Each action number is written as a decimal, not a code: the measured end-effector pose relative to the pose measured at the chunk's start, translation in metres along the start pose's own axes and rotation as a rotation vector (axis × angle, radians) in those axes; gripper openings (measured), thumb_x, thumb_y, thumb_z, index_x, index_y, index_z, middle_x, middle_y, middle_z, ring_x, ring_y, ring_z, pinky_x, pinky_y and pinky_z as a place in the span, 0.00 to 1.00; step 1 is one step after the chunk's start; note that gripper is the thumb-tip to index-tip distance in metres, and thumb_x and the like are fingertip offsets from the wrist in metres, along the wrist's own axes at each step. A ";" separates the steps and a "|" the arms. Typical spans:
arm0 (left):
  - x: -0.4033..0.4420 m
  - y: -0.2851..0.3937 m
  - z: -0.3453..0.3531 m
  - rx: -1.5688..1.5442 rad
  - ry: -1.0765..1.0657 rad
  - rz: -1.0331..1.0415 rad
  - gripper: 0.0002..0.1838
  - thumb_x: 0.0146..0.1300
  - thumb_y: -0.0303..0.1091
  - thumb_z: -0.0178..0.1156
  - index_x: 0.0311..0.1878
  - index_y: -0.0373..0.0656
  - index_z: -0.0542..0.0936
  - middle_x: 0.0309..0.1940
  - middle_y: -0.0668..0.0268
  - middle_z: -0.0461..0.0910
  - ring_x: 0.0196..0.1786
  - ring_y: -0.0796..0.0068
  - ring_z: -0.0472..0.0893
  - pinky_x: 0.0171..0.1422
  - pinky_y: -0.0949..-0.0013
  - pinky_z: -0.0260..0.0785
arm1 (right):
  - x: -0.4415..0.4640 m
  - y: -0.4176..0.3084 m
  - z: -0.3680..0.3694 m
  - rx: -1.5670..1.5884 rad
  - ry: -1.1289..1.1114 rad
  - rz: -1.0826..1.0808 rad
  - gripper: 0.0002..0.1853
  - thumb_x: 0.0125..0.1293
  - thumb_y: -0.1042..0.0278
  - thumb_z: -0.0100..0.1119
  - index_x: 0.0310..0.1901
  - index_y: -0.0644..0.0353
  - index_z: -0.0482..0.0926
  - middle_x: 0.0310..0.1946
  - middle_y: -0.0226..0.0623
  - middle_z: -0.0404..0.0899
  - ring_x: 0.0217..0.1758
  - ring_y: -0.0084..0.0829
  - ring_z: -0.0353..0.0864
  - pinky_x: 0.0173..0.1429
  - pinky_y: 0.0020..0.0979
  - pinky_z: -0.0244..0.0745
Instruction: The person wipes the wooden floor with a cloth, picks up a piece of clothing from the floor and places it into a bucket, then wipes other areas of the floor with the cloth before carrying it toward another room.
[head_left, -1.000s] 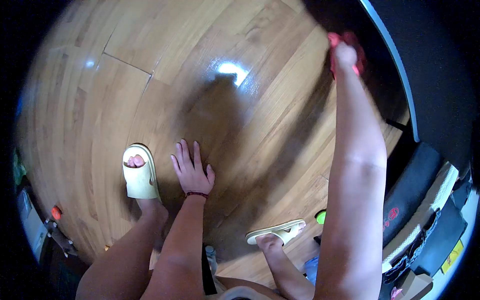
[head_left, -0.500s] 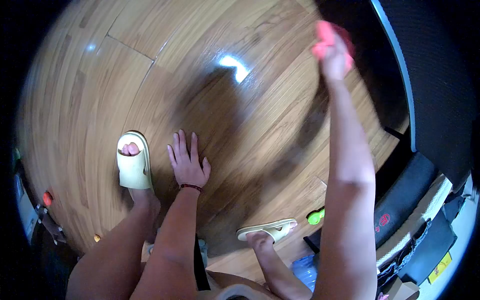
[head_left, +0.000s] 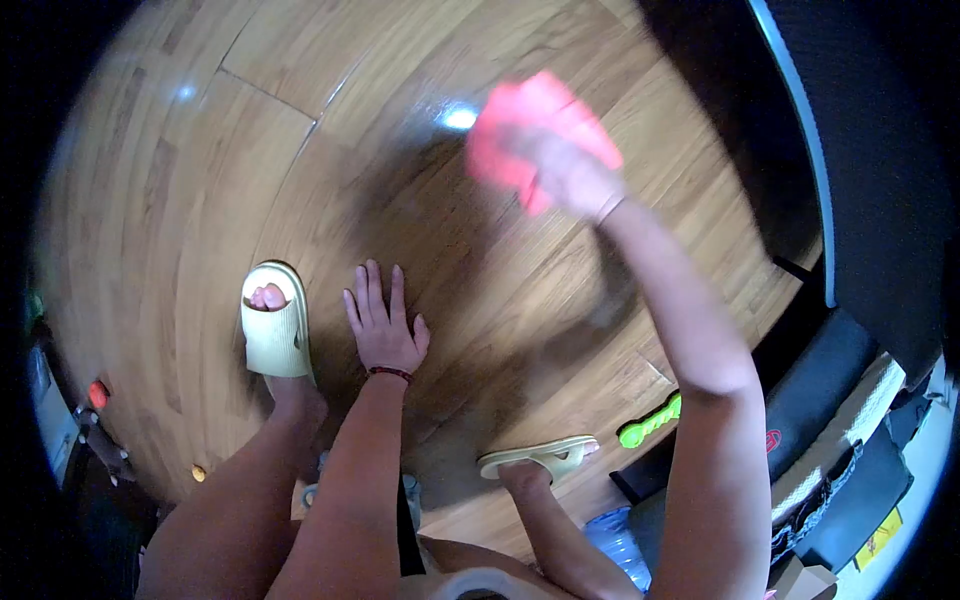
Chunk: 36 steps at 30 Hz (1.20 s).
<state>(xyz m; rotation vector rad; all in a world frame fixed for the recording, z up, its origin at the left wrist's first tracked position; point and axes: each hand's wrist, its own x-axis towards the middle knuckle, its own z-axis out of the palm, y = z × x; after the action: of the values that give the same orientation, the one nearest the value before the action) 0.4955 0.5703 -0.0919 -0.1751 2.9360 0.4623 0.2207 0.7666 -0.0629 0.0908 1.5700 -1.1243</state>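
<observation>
Blur hid the fingers of the right hand (head_left: 578, 182); whether they pinched or pressed the pink cloth (head_left: 545, 100) could not be told. Those of the left hand (head_left: 388, 335) were spread, palm down. Within the last second, the cloth had swept from near the dark panel (head_left: 885, 150) to mid-floor (head_left: 240, 190), so it covered different boards. It looked vivid, broad and soft-edged, beside a bright reflection (head_left: 458, 118).

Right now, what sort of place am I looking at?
Likely a room in a home: wood-look floor, pale slippers worn barefoot, and a pink cloth under the right hand.
</observation>
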 end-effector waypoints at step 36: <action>-0.008 0.002 0.008 0.050 0.133 0.065 0.34 0.64 0.42 0.49 0.73 0.45 0.54 0.74 0.51 0.46 0.76 0.51 0.45 0.76 0.44 0.36 | -0.088 0.206 0.321 -0.500 1.219 0.002 0.40 0.47 0.68 0.55 0.68 0.49 0.63 0.72 0.38 0.54 0.77 0.45 0.47 0.75 0.59 0.34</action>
<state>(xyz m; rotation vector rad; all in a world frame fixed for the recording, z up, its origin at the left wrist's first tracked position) 0.5042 0.5756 -0.0968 -0.1088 3.0879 0.3999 0.6064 0.7016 -0.0820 0.5087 2.8757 -0.6005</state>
